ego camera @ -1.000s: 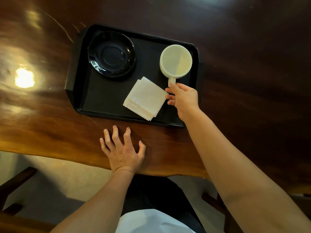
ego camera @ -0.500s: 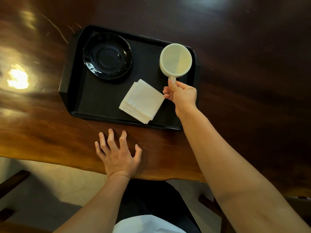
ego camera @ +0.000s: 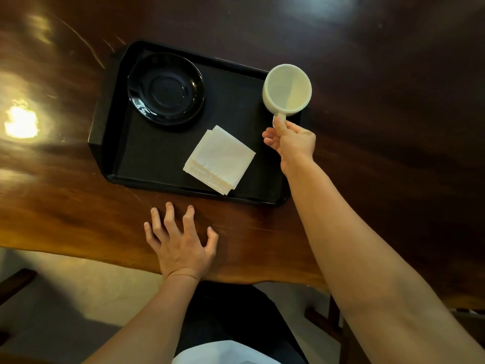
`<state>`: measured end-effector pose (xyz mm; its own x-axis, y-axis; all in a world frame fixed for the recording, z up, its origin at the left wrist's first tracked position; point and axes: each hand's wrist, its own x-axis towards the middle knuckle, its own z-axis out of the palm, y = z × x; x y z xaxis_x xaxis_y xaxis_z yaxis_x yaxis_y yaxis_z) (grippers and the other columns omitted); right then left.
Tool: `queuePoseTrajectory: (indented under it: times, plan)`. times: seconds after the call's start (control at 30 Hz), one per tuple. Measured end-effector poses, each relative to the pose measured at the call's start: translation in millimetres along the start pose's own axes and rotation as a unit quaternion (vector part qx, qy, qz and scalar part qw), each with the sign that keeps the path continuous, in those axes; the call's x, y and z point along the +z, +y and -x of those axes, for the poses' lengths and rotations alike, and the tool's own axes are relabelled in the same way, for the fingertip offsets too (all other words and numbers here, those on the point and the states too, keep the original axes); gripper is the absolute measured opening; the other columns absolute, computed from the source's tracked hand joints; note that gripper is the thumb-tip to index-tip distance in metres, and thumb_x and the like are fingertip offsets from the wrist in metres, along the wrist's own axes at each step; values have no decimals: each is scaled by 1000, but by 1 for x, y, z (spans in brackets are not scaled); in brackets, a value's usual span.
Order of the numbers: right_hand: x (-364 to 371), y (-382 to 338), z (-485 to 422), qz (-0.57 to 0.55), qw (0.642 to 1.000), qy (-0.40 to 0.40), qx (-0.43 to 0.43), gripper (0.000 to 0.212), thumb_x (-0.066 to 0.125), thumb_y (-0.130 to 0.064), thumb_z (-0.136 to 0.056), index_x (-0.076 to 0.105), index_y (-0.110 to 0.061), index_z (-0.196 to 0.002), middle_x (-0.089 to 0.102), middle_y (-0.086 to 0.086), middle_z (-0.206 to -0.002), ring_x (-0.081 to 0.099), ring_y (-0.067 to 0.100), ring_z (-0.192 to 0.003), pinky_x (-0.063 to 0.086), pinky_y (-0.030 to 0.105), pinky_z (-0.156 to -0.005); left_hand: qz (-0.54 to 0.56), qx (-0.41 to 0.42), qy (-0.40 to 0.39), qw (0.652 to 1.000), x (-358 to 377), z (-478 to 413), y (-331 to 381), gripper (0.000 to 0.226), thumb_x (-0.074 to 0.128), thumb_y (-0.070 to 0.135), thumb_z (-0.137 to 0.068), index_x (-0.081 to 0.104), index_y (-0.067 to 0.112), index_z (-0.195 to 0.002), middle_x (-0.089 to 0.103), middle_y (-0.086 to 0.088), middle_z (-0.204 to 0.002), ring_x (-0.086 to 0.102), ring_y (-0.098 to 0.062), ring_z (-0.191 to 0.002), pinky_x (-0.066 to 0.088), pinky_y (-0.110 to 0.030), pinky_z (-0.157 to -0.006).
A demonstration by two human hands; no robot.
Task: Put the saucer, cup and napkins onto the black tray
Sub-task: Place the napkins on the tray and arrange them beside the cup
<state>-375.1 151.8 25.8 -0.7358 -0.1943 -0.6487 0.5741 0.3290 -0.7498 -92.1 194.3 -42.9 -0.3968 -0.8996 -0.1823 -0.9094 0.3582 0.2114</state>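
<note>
The black tray (ego camera: 231, 101) lies on the dark wooden table. A black saucer (ego camera: 165, 89) sits in its far left part. A stack of white napkins (ego camera: 220, 159) lies near the tray's front edge, right of the middle. My right hand (ego camera: 292, 141) pinches the handle of the white cup (ego camera: 287, 89), which is upright and empty at the tray's far right corner, overlapping the rim and apparently lifted. My left hand (ego camera: 181, 243) rests on the table in front of the tray, fingers spread, holding nothing.
The wooden table (ego camera: 393, 127) stretches around the tray, with a bright light glare (ego camera: 22, 123) at the left. Its near edge runs just behind my left wrist. A dark chair part (ego camera: 15, 281) shows below left.
My right hand has raised the cup by its handle and carried it slightly right, so it now overlaps the tray's far right corner. My left hand stays on the table, fingers curling a little.
</note>
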Motion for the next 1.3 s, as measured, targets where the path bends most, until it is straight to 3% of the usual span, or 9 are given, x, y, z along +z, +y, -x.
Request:
queuePoseTrajectory:
  times: [0.5,0.77,0.97,1.17,1.3]
  plan:
    - [-11,1,1,-32,999,-33,1,35,70,-20,-95,66,0,-124,75,15,-99,77,25,-87,64,32,-74,4,-4,2,1000,1,0,-1,64,53,56,-80,49,21,-133,35,-20,-151,23,-46,-145,11,-62,-118]
    - [-15,14,19,-21,999,-24,3,53,67,-17,-96,45,-3,-143,72,16,-102,78,25,-85,64,36,-77,5,-3,-3,1000,-2,1,0,64,52,56,-80,49,21,-134,36,-21,-151,23,-47,-145,12,-63,-118]
    - [-13,31,37,79,996,-32,-18,15,60,-17,-101,66,-5,-108,72,13,-91,72,18,-72,61,27,-65,6,-1,-8,1000,-3,0,0,64,52,57,-80,49,21,-134,36,-20,-150,23,-47,-144,14,-64,-117]
    - [43,26,54,135,979,-147,-39,19,57,-17,-102,68,-3,-110,74,14,-92,71,19,-69,58,28,-63,0,-7,-24,1000,-3,-2,-1,64,48,62,-82,52,25,-134,36,-17,-152,23,-44,-146,11,-61,-118]
    - [87,24,60,156,967,-203,-18,12,55,-18,-103,64,-11,-100,75,11,-94,76,19,-71,59,27,-62,-4,-12,-37,999,-4,-3,0,65,47,65,-83,54,26,-134,37,-16,-154,22,-42,-147,4,-58,-119]
